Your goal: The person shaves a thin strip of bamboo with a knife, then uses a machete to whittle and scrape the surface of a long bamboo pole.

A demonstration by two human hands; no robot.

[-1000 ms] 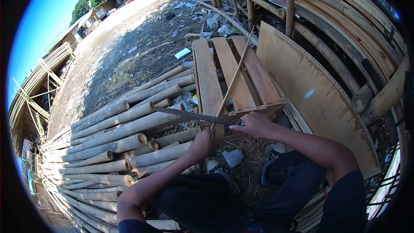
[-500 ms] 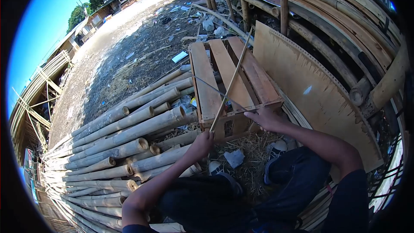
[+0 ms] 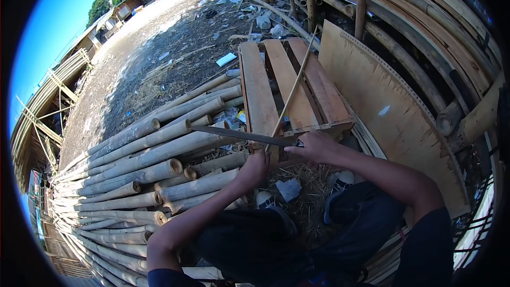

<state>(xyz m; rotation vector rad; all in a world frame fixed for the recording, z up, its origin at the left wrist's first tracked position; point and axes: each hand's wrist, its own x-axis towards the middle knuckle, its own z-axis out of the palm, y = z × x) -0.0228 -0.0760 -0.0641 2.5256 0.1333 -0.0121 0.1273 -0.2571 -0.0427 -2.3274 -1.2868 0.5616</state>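
My left hand (image 3: 254,171) is closed around the lower end of a thin bamboo stick (image 3: 294,90). The stick slants up and away across the slatted wooden crate (image 3: 259,87), its far end past the crate's back corner. In my right hand (image 3: 317,148) is the handle of a long-bladed knife (image 3: 234,134). Its dark blade points left and crosses the stick just above my left fist, with the tip over the bamboo poles. Both hands are at the near side of the crate.
Stacked bamboo poles (image 3: 196,142) lie to the left, cut ends toward me. A plywood sheet (image 3: 380,93) leans on the right, before a rack of poles and planks (image 3: 419,26). A grey stone piece (image 3: 288,189) lies between my shoes. Litter covers the ground behind the crate.
The knife has come down the stick toward my left fist, and its blade has swung from pointing up-left to nearly level. My left hand still grips the stick. The view has shifted slightly.
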